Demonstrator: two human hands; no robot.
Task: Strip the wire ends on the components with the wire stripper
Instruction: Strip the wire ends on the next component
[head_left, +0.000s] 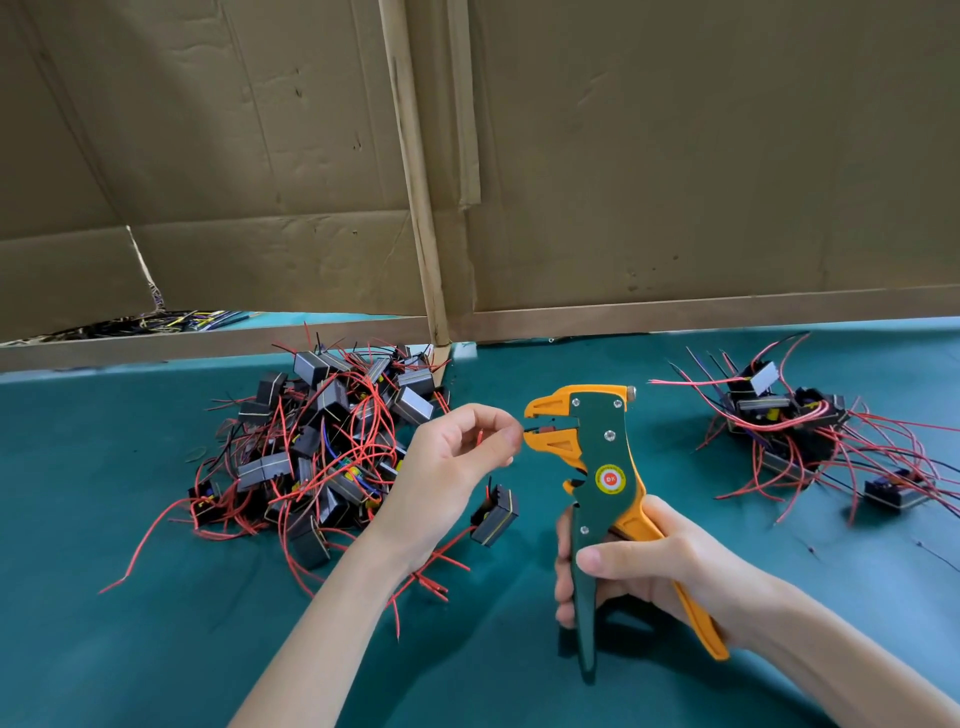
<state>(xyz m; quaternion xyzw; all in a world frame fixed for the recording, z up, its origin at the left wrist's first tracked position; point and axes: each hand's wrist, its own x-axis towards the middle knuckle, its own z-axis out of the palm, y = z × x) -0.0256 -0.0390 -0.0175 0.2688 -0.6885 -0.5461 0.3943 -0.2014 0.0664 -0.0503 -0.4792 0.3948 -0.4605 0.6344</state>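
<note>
My right hand (639, 566) grips the handles of an orange and green wire stripper (597, 467), held upright with its jaws pointing left. My left hand (457, 457) pinches a thin wire right at the jaws' mouth; the wire end sits between the jaws. A black box-shaped component (496, 514) hangs from that wire below my left hand, with a red wire trailing down to the table. A big heap of like components with red and black wires (322, 447) lies to the left.
A smaller group of components with red wires (800, 431) lies at the right on the teal table cover (156, 649). Cardboard panels (675, 156) stand along the back. Dark wire bundles (171, 322) show behind the left panel.
</note>
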